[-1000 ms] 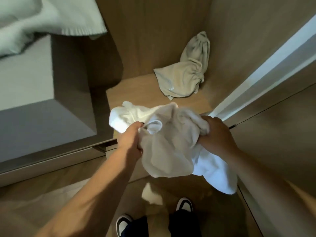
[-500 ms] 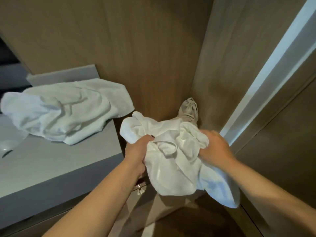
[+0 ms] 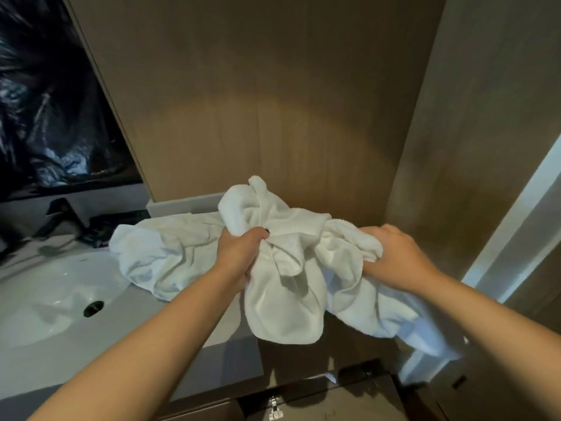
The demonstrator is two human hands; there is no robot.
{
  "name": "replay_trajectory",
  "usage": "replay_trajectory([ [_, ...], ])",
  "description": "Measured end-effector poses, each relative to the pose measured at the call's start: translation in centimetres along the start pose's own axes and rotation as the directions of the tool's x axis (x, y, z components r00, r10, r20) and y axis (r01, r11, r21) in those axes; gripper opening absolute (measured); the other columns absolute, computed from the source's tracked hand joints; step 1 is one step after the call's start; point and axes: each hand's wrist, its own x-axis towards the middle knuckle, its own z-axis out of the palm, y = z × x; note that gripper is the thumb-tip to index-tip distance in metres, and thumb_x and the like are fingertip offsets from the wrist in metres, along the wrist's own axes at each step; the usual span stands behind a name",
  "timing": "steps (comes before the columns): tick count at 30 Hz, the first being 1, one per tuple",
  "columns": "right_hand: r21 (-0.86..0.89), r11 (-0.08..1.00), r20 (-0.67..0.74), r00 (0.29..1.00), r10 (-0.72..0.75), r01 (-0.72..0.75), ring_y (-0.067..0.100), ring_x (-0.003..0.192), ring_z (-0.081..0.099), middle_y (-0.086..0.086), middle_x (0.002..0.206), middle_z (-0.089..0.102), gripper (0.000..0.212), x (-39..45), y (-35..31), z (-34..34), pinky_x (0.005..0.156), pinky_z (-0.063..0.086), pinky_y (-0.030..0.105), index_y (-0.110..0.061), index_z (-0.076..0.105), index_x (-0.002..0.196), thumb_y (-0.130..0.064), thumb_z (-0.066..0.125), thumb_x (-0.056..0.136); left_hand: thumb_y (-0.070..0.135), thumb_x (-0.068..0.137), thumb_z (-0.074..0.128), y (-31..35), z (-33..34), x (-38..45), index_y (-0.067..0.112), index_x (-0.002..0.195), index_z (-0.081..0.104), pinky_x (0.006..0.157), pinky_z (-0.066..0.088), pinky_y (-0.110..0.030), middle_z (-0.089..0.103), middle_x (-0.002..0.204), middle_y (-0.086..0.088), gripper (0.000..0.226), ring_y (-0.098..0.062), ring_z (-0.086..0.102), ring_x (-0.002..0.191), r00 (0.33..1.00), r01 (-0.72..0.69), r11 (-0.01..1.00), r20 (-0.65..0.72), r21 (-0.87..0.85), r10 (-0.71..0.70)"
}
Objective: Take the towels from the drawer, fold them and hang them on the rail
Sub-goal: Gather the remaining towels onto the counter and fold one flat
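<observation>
A crumpled white towel [image 3: 285, 287] hangs bunched between my two hands at chest height, in front of the wooden wall. My left hand [image 3: 239, 256] grips its middle in a fist. My right hand [image 3: 391, 256] grips its right part, and a long end droops below that hand to the lower right. A second white towel [image 3: 164, 253] lies rumpled on the grey counter [image 3: 212, 338], just left of my left hand. The drawer's dark front with a metal hinge [image 3: 274, 410] shows at the bottom edge. No rail is in view.
A white basin [image 3: 45, 299] with a dark drain is set in the counter at the left, with a black tap [image 3: 65, 218] behind it. A mirror [image 3: 45, 101] fills the upper left. Wooden panels stand ahead and to the right; a pale door frame [image 3: 516, 238] runs down the right.
The view has risen from the open drawer to the counter. Both hands have lifted the white towel up out of the drawer to counter height; the beige cloth in the drawer is out of sight.
</observation>
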Motion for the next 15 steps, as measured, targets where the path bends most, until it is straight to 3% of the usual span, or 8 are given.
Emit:
replay_trajectory([
  [4, -0.004, 0.997, -0.014, 0.997, -0.079, 0.079, 0.0, 0.09, 0.046, -0.02, 0.091, 0.062, 0.026, 3.4, -1.8, -1.2, 0.067, 0.043, 0.024, -0.037, 0.061, 0.096, -0.059, 0.056, 0.083, 0.022, 0.069, 0.071, 5.4, -2.3, 2.0, 0.024, 0.109, 0.061, 0.074, 0.059, -0.039, 0.07, 0.1, 0.002, 0.042, -0.024, 0.068, 0.091, 0.965, -0.242, 0.952, -0.06, 0.186, 0.257],
  [7, -0.013, 0.993, -0.019, 0.993, -0.115, 0.115, -0.007, 0.09, 0.045, -0.019, 0.09, 0.062, 0.024, 5.9, -3.1, -1.7, 0.062, 0.036, 0.016, -0.037, 0.059, 0.093, -0.06, 0.055, 0.086, 0.024, 0.068, 0.071, 9.6, -4.9, 4.2, 0.025, 0.114, 0.056, 0.073, 0.053, -0.036, 0.064, 0.104, 0.002, 0.049, -0.023, 0.062, 0.093, 0.883, -0.388, 0.817, -0.084, 0.426, 0.462],
  [9, -0.004, 0.991, -0.03, 0.991, -0.134, 0.133, -0.005, 0.091, 0.046, -0.022, 0.091, 0.06, 0.023, 7.4, -4.0, -1.7, 0.062, 0.035, 0.016, -0.041, 0.058, 0.095, -0.062, 0.055, 0.086, 0.022, 0.07, 0.072, 12.5, -7.0, 5.8, 0.026, 0.117, 0.058, 0.064, 0.044, -0.028, 0.063, 0.099, 0.004, 0.049, -0.022, 0.058, 0.087, 0.786, -0.478, 0.633, -0.026, 0.609, 0.618],
  [11, -0.025, 0.99, -0.031, 0.99, -0.136, 0.136, 0.001, 0.093, 0.048, -0.021, 0.092, 0.061, 0.025, 8.9, -5.0, -1.6, 0.065, 0.037, 0.019, -0.041, 0.059, 0.099, -0.063, 0.053, 0.087, 0.019, 0.071, 0.067, 15.3, -9.1, 7.0, 0.028, 0.108, 0.063, 0.057, 0.036, -0.023, 0.061, 0.09, 0.006, 0.038, -0.022, 0.056, 0.08, 0.641, -0.592, 0.37, 0.14, 0.716, 0.755],
  [13, -0.047, 0.991, -0.038, 0.991, -0.127, 0.126, 0.003, 0.093, 0.048, -0.02, 0.093, 0.063, 0.027, 10.2, -6.0, -1.2, 0.068, 0.04, 0.023, -0.04, 0.061, 0.099, -0.062, 0.052, 0.088, 0.021, 0.07, 0.06, 17.4, -10.9, 8.4, 0.035, 0.092, 0.061, 0.056, 0.043, -0.03, 0.061, 0.082, 0.006, 0.026, -0.026, 0.058, 0.078, 0.529, -0.644, 0.133, 0.313, 0.754, 0.789],
  [15, -0.023, 0.994, -0.067, 0.992, -0.107, 0.106, 0.005, 0.092, 0.05, -0.018, 0.088, 0.063, 0.027, 11.3, -7.2, -0.5, 0.07, 0.044, 0.028, -0.039, 0.062, 0.093, -0.062, 0.051, 0.087, 0.024, 0.074, 0.061, 18.3, -12.6, 10.4, 0.036, 0.107, 0.063, 0.068, 0.053, -0.041, 0.062, 0.098, 0.001, 0.035, -0.029, 0.059, 0.09, 0.546, -0.607, 0.032, 0.387, 0.794, 0.743],
])
